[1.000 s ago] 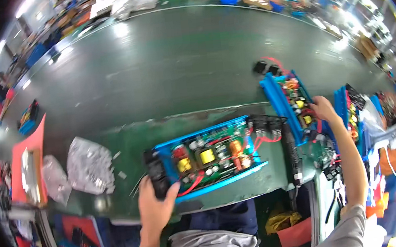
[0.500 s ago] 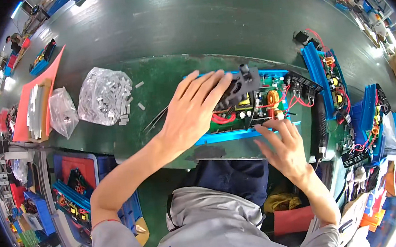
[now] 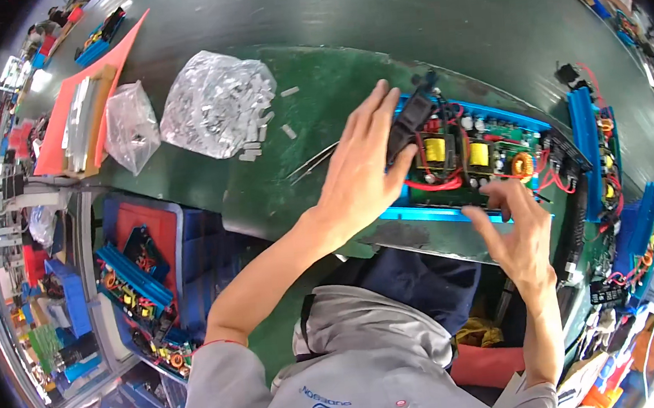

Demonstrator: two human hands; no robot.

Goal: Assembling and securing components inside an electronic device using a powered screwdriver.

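A power-supply unit with a blue metal housing [image 3: 462,213] lies in front of me, its top uncovered. Inside sits a green circuit board with yellow-wrapped transformers [image 3: 435,149], a copper coil [image 3: 522,165] and red wires. My left hand [image 3: 355,166] grips a black end panel [image 3: 411,121], tilted up on edge at the housing's left end; the palm hides part of it. Over the near rail, toward the right end, my right hand [image 3: 523,232] has thumb and fingers apart and nothing visible between them. At the right end is another black end panel [image 3: 566,148], with red wires.
Tweezers [image 3: 311,163] lie left of the housing. Further left are a plastic bag of small grey pieces [image 3: 215,108], another clear bag [image 3: 131,128] and a red sheet [image 3: 54,151]. More blue units [image 3: 588,155] stand at right; a bin [image 3: 179,257] with units is lower left.
My left hand has turned the black panel from lying flat over the board to standing steeply at the left end, uncovering the transformers. The view has shifted, so the bench appears moved.
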